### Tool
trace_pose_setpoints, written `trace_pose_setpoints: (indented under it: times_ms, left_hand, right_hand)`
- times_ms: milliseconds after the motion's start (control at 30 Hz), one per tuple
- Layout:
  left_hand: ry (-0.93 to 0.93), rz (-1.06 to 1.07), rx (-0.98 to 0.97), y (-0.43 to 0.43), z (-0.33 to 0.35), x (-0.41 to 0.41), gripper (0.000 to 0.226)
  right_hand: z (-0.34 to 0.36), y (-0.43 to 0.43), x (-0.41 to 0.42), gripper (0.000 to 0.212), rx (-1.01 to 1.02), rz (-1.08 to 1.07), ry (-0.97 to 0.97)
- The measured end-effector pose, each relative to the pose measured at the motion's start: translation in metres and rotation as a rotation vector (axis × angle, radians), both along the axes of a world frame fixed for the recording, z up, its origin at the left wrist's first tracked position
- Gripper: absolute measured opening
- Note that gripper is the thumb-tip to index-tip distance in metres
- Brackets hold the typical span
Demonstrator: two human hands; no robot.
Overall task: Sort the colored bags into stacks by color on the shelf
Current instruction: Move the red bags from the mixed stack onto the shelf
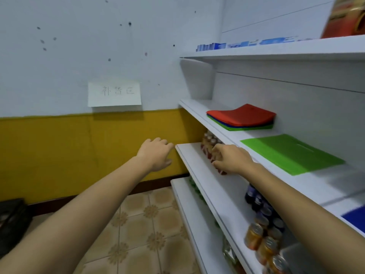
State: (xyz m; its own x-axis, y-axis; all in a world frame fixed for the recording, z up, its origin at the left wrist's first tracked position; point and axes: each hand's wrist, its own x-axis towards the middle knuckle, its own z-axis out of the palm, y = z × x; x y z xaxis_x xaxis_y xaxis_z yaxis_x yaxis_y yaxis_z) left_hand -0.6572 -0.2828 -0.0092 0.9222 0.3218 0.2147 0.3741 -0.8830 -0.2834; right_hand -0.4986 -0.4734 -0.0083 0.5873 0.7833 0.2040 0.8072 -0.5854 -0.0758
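A mixed stack of flat bags lies at the far left of the white shelf: red on top, blue and green beneath. To its right a single green bag lies flat on the same shelf. A blue bag shows at the right edge. My left hand hovers off the shelf's left end, fingers loosely curled, holding nothing. My right hand hangs in front of the lower shelf, below the bag shelf, fingers loosely bent and empty.
Drink cans and bottles fill the lower shelves. Blue boxes and a red container stand on the top shelf. A paper sign hangs on the wall. A dark box sits on the tiled floor at left.
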Motion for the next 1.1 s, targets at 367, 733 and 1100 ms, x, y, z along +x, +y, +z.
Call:
trace_pose_setpoints:
  times_ms: [367, 733, 1100]
  left_hand:
    - [-0.024, -0.073, 0.089, 0.083, 0.026, 0.146, 0.050]
    - [-0.118, -0.268, -0.128, 0.123, 0.004, 0.326, 0.038]
    - [-0.141, -0.607, -0.405, 0.190, 0.004, 0.546, 0.039]
  right_hand:
    - [0.040, 0.095, 0.132, 0.018, 0.353, -0.066, 0.122]
    - [0.009, 0.085, 0.255, 0.016, 0.652, -0.328, 0.338]
    - [-0.030, 0.097, 0.365, 0.021, 0.792, -0.866, 0.360]
